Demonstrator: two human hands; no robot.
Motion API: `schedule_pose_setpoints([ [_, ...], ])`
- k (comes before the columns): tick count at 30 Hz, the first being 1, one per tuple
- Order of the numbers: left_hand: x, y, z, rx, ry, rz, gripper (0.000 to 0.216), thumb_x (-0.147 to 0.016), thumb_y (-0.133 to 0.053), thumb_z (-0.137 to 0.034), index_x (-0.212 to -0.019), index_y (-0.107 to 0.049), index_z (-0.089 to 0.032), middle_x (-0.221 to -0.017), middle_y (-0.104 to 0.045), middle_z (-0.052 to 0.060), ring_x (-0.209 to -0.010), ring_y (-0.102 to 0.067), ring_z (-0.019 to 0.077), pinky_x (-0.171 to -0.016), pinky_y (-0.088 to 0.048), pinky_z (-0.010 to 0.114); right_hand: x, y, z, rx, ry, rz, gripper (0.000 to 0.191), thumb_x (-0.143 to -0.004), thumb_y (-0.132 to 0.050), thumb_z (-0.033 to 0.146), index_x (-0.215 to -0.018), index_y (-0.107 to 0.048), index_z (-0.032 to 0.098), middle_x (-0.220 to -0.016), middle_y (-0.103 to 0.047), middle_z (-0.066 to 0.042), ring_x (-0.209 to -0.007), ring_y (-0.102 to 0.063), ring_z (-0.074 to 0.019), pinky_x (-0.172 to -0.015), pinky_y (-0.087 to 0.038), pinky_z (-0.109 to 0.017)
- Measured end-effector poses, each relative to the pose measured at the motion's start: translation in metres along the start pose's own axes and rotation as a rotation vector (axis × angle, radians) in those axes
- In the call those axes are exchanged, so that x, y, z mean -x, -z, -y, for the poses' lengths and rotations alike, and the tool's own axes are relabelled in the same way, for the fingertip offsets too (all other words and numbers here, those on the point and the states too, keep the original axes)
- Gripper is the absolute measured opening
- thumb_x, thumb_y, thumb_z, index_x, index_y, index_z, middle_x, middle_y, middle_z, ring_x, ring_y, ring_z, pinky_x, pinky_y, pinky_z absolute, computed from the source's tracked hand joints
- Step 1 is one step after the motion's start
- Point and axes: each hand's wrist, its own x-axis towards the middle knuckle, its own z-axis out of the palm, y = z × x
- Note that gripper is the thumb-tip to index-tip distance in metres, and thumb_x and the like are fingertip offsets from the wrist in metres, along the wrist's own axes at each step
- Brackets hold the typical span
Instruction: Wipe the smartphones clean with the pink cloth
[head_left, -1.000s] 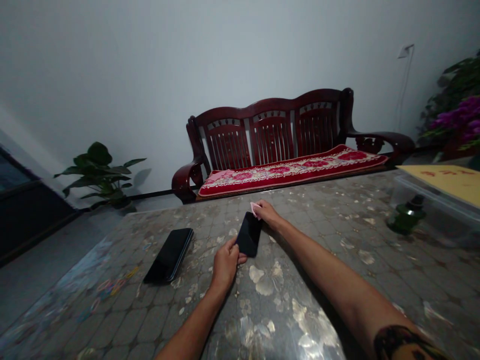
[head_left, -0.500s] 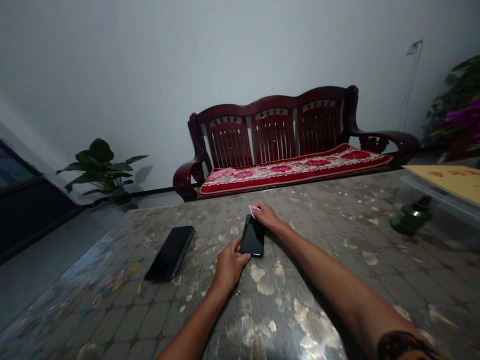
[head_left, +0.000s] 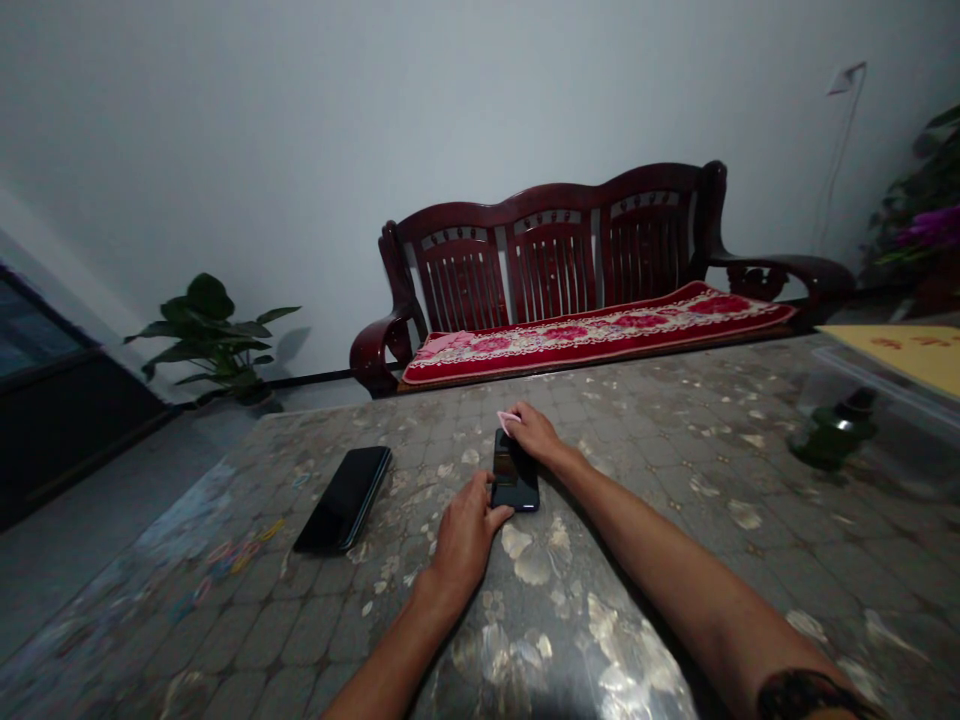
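The black phone [head_left: 514, 485] lies flat on the table [head_left: 637, 570], its dark glass facing up, just ahead of me and near the middle. By my judgement, setting it down is done, though neither hand has come off it. My left hand [head_left: 465, 530] sits at the near end with its fingers [head_left: 491, 492] loosely bent. The thumb and forefinger tips touch the near left corner without closing round the body. My right hand [head_left: 529, 435] covers the far end, its knuckles arched over the top edge, and its fingertips are pinched shut on a pink scrap [head_left: 508, 417]. I cannot tell whether the scrap is cloth or paper. It pokes out just beyond the phone's far edge, and I cannot see whether it touches the glass. So nothing I can see of the screen itself has been dealt with. A second phone [head_left: 345, 497], longer and also black, lies untouched well to the left on the same table. A green bottle [head_left: 832, 435] stands far off to the right beside a clear box [head_left: 885, 400] with a yellow lid. Beyond the table's far edge stands a dark wooden bench [head_left: 555, 280] with a red cushion [head_left: 600, 335].
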Motion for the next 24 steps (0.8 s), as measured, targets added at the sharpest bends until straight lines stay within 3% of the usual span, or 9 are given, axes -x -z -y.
schedule_pose_setpoints([
  [7, 0.004, -0.001, -0.001, -0.217, -0.054, 0.018, 0.029, -0.088, -0.068, -0.021, -0.114, -0.055, -0.021, -0.104, -0.07, 0.006, -0.099, -0.069, 0.0231, -0.08, -0.048, 0.029, 0.0, 0.003, 0.002, 0.064, -0.005, 0.04, 0.01, -0.09, -0.055, 0.03, -0.089, -0.06, 0.021, -0.088, -0.066, -0.002, -0.08, -0.055, -0.0166, -0.066, -0.032, -0.024],
  [16, 0.004, -0.004, 0.0, -0.311, -0.109, -0.005, 0.028, -0.087, -0.069, -0.02, -0.112, -0.056, -0.02, -0.105, -0.07, 0.007, -0.1, -0.069, 0.0241, -0.083, -0.051, 0.032, -0.006, 0.003, 0.0, -0.02, -0.018, 0.043, 0.009, -0.086, -0.056, 0.029, -0.084, -0.059, 0.021, -0.08, -0.063, 0.001, -0.076, -0.054, -0.016, -0.065, -0.033, -0.024],
  [20, 0.009, -0.003, 0.003, -0.457, -0.187, -0.024, 0.025, -0.088, -0.069, -0.02, -0.111, -0.061, -0.02, -0.111, -0.068, 0.008, -0.105, -0.067, 0.026, -0.089, -0.053, 0.036, -0.008, 0.025, -0.002, -0.021, -0.006, 0.046, 0.013, -0.086, -0.052, 0.028, -0.08, -0.059, 0.02, -0.074, -0.06, 0.001, -0.072, -0.053, -0.0158, -0.065, -0.035, -0.024],
  [24, 0.02, -0.013, 0.019, -0.539, -0.383, -0.068, 0.039, -0.091, -0.055, -0.009, -0.129, -0.058, -0.02, -0.136, -0.061, 0.013, -0.121, -0.061, 0.0265, -0.102, -0.05, 0.042, 0.005, 0.048, -0.005, 0.139, 0.097, 0.075, 0.008, -0.084, -0.058, 0.023, -0.079, -0.062, 0.019, -0.082, -0.063, -0.002, -0.079, -0.053, -0.017, -0.07, -0.034, -0.025],
])
